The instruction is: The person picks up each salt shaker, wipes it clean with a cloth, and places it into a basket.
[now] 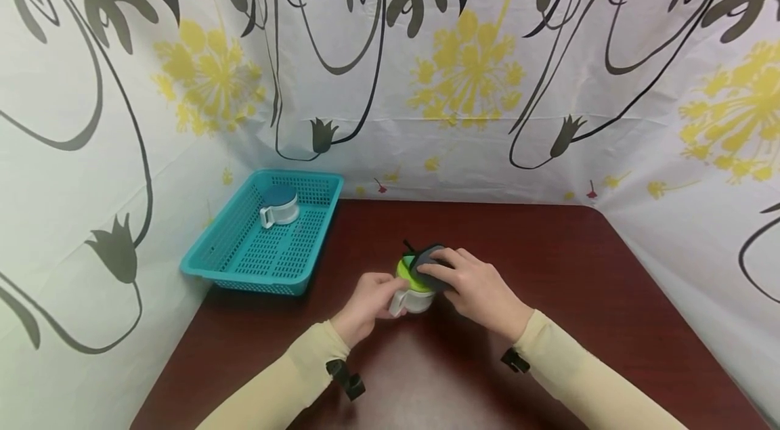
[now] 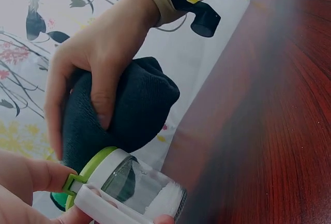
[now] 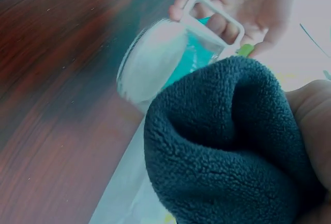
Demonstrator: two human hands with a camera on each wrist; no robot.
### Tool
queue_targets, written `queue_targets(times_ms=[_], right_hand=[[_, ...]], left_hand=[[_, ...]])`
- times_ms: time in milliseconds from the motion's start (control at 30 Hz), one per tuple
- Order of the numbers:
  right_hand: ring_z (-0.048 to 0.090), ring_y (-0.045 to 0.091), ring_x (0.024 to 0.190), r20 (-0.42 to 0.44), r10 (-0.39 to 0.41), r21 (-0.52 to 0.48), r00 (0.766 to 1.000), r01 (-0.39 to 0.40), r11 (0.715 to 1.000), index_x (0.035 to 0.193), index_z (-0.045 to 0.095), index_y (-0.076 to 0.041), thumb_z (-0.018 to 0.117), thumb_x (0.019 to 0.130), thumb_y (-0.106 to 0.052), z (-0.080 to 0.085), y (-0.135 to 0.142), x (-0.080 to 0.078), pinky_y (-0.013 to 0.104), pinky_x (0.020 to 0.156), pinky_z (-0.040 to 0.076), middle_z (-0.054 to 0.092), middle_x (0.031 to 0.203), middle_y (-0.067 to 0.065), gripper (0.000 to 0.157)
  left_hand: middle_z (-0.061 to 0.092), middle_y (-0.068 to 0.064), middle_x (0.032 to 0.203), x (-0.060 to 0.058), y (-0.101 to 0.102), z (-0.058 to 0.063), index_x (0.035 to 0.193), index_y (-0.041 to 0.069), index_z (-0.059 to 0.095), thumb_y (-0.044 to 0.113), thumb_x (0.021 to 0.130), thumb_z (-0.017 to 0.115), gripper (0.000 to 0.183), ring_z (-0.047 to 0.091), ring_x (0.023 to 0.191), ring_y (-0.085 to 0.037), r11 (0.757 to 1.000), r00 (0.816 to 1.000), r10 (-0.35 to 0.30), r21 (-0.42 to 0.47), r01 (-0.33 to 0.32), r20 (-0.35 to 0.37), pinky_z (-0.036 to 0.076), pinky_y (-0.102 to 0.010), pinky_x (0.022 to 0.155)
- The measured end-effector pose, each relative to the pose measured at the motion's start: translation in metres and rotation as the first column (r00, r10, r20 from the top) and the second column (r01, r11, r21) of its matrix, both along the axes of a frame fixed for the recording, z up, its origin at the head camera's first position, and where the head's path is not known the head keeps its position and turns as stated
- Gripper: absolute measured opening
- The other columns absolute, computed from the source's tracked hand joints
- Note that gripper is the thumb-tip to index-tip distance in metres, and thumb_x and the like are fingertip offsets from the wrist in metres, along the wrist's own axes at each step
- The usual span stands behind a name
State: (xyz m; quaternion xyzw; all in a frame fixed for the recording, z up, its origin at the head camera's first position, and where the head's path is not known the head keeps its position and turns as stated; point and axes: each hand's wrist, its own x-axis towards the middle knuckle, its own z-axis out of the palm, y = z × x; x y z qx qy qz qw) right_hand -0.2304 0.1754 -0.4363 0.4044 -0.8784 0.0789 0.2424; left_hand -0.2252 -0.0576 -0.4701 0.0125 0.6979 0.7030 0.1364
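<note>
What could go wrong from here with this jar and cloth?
The left hand holds the jar by its handle, apparently off the table, so a slip might drop it. That hand also touches the green tab; a nudge might open the lid and spill the white contents. The right hand holds the cloth at the lid; pressing could tip the jar.

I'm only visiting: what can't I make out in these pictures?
Head view: part of the green lid, hidden by the dark cloth in the right hand.
Left wrist view: much of the left hand, cut off by the edges.
Head view: any contents of the jar in the basket, too small.
</note>
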Motion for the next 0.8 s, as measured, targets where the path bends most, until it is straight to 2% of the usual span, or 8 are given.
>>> queue_targets(times_ms=[133, 267, 400, 667, 800], right_hand=[[0.056, 0.016, 0.109, 0.0, 0.027, -0.034, 1.0, -0.027, 0.999, 0.134, 0.065, -0.03, 0.083, 0.076, -0.007, 0.004, -0.003, 0.003, 0.028, 0.055, 0.052, 0.057, 0.131, -0.002, 0.065], [0.055, 0.017, 0.117, -0.013, 0.042, -0.082, 0.999, -0.043, 0.996, 0.134, 0.065, -0.032, 0.082, 0.08, -0.012, 0.007, -0.007, 0.004, 0.034, 0.067, 0.057, 0.058, 0.132, -0.002, 0.06], [0.053, 0.021, 0.124, -0.011, 0.041, -0.097, 0.999, -0.042, 0.994, 0.134, 0.065, -0.032, 0.082, 0.08, -0.014, 0.008, -0.011, 0.005, 0.041, 0.078, 0.055, 0.057, 0.134, 0.001, 0.059], [0.051, 0.027, 0.125, -0.026, 0.015, -0.047, 1.0, -0.016, 0.999, 0.135, 0.064, -0.032, 0.082, 0.081, -0.019, 0.005, -0.015, 0.006, 0.046, 0.078, 0.051, 0.056, 0.137, 0.005, 0.059], [0.053, 0.029, 0.123, -0.052, 0.01, -0.021, 0.999, -0.011, 1.0, 0.132, 0.065, -0.03, 0.082, 0.081, -0.019, 0.003, -0.017, 0.006, 0.047, 0.076, 0.052, 0.056, 0.137, 0.007, 0.055]], left_hand=[[0.072, -0.018, 0.089, 0.0, 0.002, 0.001, 0.091, -0.002, 0.072, 0.024, 0.089, 0.071, 0.026, 0.072, 0.076, -0.033, 1.0, 1.0, 0.0, -0.002, 0.0, -0.019, 0.059, -0.043, 0.073], [0.072, -0.019, 0.09, 0.002, 0.005, 0.004, 0.089, -0.002, 0.072, 0.024, 0.089, 0.072, 0.026, 0.071, 0.083, -0.041, 1.0, 0.998, -0.025, 0.003, 0.025, -0.053, 0.059, -0.042, 0.074], [0.072, -0.02, 0.09, 0.004, 0.007, 0.007, 0.09, -0.001, 0.073, 0.026, 0.09, 0.071, 0.027, 0.069, 0.088, -0.046, 0.999, 0.997, -0.038, 0.011, 0.038, -0.07, 0.059, -0.044, 0.076], [0.072, -0.021, 0.092, 0.006, 0.004, 0.006, 0.093, 0.002, 0.074, 0.027, 0.091, 0.07, 0.025, 0.069, 0.089, -0.046, 0.998, 0.996, -0.056, 0.024, 0.058, -0.066, 0.058, -0.047, 0.079], [0.072, -0.02, 0.091, 0.006, 0.005, 0.004, 0.09, 0.001, 0.074, 0.026, 0.09, 0.071, 0.025, 0.07, 0.087, -0.045, 0.999, 0.998, -0.039, 0.021, 0.04, -0.046, 0.058, -0.047, 0.079]])
